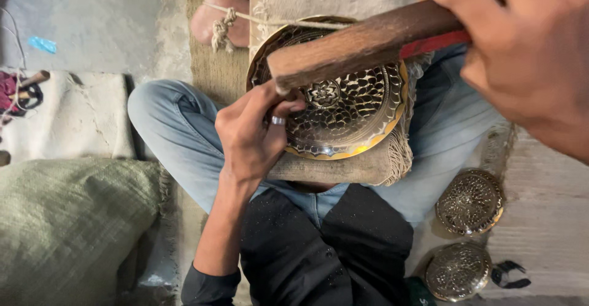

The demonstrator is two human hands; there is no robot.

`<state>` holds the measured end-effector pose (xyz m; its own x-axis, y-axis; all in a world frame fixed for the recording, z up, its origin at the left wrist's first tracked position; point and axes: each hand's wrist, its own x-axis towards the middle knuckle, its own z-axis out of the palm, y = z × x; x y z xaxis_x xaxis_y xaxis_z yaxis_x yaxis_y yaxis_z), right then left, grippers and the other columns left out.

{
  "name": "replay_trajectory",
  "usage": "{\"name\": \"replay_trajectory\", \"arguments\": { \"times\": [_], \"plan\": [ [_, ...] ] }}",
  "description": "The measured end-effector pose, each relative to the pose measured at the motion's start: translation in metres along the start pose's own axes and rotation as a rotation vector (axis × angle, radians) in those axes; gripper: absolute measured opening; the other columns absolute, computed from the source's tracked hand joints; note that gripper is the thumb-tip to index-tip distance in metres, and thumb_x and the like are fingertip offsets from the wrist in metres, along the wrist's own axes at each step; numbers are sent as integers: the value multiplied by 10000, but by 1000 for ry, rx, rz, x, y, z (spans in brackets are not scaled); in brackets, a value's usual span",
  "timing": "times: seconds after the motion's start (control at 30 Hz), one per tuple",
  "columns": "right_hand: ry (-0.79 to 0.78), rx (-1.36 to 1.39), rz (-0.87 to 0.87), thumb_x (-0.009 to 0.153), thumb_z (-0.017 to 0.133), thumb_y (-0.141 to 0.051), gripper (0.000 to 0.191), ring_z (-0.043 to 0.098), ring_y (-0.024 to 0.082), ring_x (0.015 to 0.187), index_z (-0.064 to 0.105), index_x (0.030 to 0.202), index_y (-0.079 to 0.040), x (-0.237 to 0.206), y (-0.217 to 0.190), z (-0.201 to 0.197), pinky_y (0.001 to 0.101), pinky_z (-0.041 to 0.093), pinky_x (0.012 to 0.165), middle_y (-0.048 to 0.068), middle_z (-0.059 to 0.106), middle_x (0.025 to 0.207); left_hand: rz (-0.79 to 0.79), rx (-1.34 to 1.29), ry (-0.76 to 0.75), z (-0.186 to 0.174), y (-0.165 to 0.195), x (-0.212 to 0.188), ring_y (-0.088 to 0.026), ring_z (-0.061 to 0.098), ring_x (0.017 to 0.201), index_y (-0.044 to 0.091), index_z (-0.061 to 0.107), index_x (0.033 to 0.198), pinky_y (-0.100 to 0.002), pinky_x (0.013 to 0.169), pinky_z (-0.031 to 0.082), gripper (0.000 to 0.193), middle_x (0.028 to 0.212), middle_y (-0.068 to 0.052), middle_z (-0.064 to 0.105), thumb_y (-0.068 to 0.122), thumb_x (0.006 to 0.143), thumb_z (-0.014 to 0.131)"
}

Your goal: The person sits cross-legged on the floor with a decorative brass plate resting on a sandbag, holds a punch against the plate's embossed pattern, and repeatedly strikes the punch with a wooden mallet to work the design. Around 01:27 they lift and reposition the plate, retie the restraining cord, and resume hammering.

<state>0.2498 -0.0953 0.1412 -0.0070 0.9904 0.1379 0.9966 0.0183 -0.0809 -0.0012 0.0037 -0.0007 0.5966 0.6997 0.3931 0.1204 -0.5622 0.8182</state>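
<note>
I count three engraved brass plates — one on the lap (343, 122), two on the floor (470, 202) (458, 271) — one wooden mallet (362, 45), two hands (251, 134) (521, 54), one green sack (67, 226).

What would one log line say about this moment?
left hand: fingertips on brass plate | right hand: holds wooden mallet over plate | two small brass plates on floor

The brass plate (343, 116) lies on the lap, two smaller plates (469, 202) lying right of it.
</note>
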Motion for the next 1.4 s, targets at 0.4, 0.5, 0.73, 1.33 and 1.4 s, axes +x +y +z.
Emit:
{"name": "replay_trajectory", "arguments": {
  "times": [0.4, 0.5, 0.73, 1.33, 1.4],
  "plan": [
    [28, 51, -13, 923, 748, 89, 403, 668, 312, 967, 637, 1286, -47, -9, 3, 4, 392, 523, 862, 139, 667, 1078, 11, -25, -21, -1, -2, 0, -196, 772, 848, 27, 651, 1175, -295, 729, 592, 288, 975, -76, 747, -114, 925, 679],
    [-10, -47, -32, 758, 763, 82, 476, 670, 362, 945, 663, 1206, -43, -11, 4, 5, 442, 522, 815, 163, 668, 1037, 16, -1, -21, -1, -2, 0, -211, 761, 852, 37, 658, 1143, -294, 703, 576, 261, 967, -83, 742, -91, 925, 722],
    [55, -209, -55, 734, 825, 58, 440, 660, 341, 900, 695, 1133, -74, -22, 7, 19, 458, 470, 740, 116, 654, 963, 22, 7, -39, -3, -2, 2, -232, 739, 783, 25, 683, 1117, -338, 682, 553, 264, 902, -84, 720, -101, 887, 707],
    [90, -105, -49, 821, 801, 78, 373, 612, 311, 919, 688, 1156, -41, -28, 8, 26, 434, 461, 802, 104, 596, 982, 94, -102, -36, -7, 0, 9, -242, 711, 783, 26, 634, 1044, -345, 676, 548, 190, 925, -93, 694, -86, 896, 671],
    [85, -32, -25, 866, 784, 86, 339, 595, 301, 909, 684, 1170, -28, -26, 6, 26, 412, 448, 790, 107, 585, 988, 66, -9, -76, -8, -1, 8, -256, 669, 722, 45, 685, 1005, -367, 646, 508, 194, 846, -98, 661, -88, 867, 716]
  ]
}}
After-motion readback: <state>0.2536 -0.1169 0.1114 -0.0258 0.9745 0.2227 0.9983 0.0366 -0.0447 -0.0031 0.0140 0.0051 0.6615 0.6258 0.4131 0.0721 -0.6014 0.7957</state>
